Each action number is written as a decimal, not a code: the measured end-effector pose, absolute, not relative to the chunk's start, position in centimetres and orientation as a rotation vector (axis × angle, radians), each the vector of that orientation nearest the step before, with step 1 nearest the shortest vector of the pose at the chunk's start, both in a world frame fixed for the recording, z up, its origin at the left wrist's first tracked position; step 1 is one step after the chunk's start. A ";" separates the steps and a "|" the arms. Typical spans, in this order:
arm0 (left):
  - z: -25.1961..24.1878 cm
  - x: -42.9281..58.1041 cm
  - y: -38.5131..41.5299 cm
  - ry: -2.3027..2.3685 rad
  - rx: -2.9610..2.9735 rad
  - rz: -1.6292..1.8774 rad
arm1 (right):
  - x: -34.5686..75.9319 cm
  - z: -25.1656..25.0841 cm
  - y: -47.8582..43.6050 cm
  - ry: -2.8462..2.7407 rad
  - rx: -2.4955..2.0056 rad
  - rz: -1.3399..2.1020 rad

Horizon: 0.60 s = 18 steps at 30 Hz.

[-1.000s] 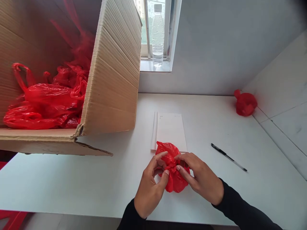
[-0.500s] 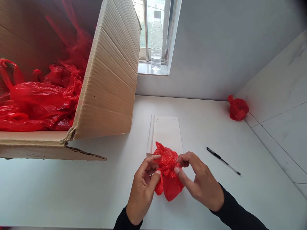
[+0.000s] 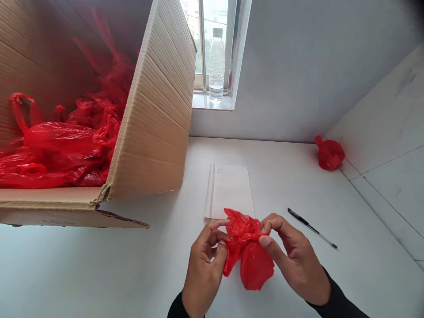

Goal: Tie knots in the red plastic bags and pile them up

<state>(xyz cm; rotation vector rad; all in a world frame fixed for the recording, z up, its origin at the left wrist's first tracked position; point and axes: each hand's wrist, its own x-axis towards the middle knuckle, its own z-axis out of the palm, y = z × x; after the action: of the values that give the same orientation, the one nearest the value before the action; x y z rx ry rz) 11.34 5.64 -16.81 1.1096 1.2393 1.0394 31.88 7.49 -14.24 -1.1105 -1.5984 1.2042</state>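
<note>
A small red plastic bag (image 3: pixel 250 247), gathered and knotted around its middle, is held between my two hands just over the white table (image 3: pixel 139 269). On its left side, my left hand (image 3: pixel 207 265) pinches the bag between thumb and fingers. My right hand (image 3: pixel 291 251) grips the knotted part at the right with thumb and forefinger. The lower part of the bag bulges and hangs down, while crumpled plastic sticks up above the knot. Behind the bag lies a white notepad (image 3: pixel 233 190), its near edge partly covered.
A cardboard box (image 3: pixel 159 106) on the left holds several red plastic bags (image 3: pixel 66 141). To the right lies a black pen (image 3: pixel 311 227). Another knotted red bag (image 3: pixel 331 154) rests in the far right corner. On the windowsill stands a clear water bottle (image 3: pixel 217 66).
The bag and both hands have shifted right and slightly nearer. My right thumb and forefinger have closed on the knot, and the bag is spread wider. The whole view has tilted slightly.
</note>
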 end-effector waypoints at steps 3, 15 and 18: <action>-16.3 10.8 6.4 1.270 1.388 1.103 | 31.9 -13.8 7.5 -1.614 -1.037 1.269; -17.8 11.5 7.5 1.207 1.572 0.850 | 35.7 -14.1 9.4 -1.259 -1.210 1.026; -17.7 11.2 7.3 1.191 1.509 0.879 | 35.2 -15.0 9.6 -1.378 -1.224 1.291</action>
<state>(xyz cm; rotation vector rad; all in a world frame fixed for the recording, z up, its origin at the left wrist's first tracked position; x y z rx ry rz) 11.25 7.26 -17.71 1.5086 1.1906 0.8790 35.20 9.61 -14.96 -1.2239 -1.3777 1.2913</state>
